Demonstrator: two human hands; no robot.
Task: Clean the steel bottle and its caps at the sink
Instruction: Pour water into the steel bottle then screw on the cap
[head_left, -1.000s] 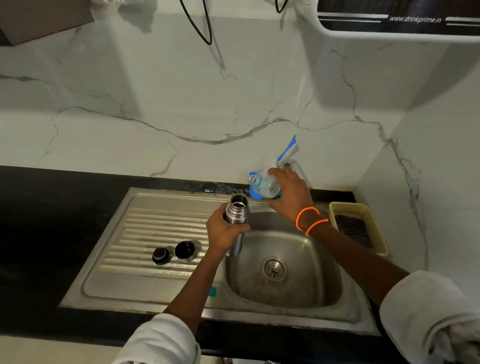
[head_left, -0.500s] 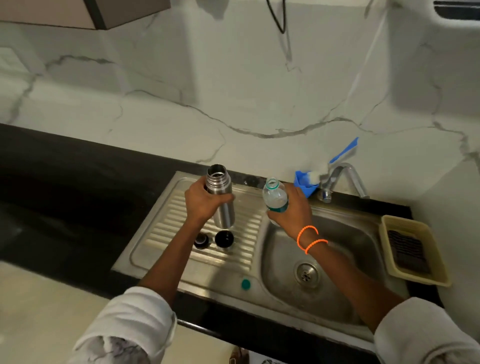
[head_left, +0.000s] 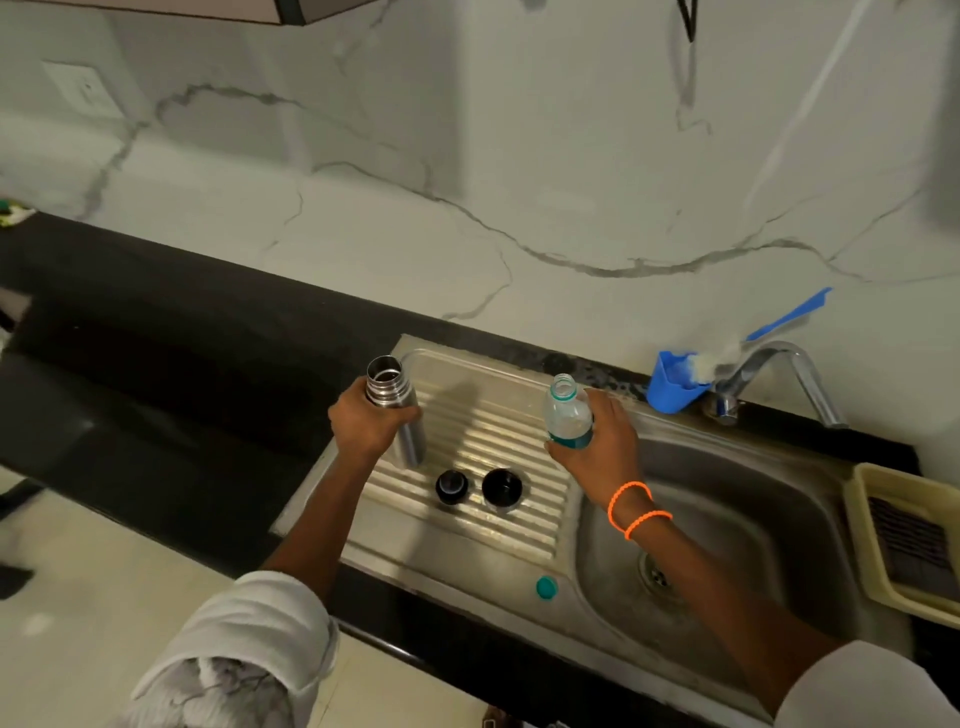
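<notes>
My left hand (head_left: 366, 423) grips the open steel bottle (head_left: 400, 410) upright over the left end of the ribbed drainboard (head_left: 488, 415). In my right hand (head_left: 597, 447) is a small clear plastic bottle (head_left: 566, 410) with a teal label, uncapped, held near the edge between drainboard and sink basin (head_left: 727, 519). Two black caps (head_left: 451, 486) (head_left: 501, 487) lie side by side on the drainboard, below and between my hands.
A small teal cap (head_left: 546, 587) lies on the sink's front rim. A blue cup (head_left: 672, 382) with a brush stands beside the tap (head_left: 769, 371) at the back. A beige tray (head_left: 904, 551) with a dark scrubber sits right of the basin. Black countertop (head_left: 156, 353) extends left.
Both hands moved left from over the basin to the drainboard, carrying the steel bottle and the plastic bottle. The plastic bottle went from tilted near the tap to upright. The view swung left.
</notes>
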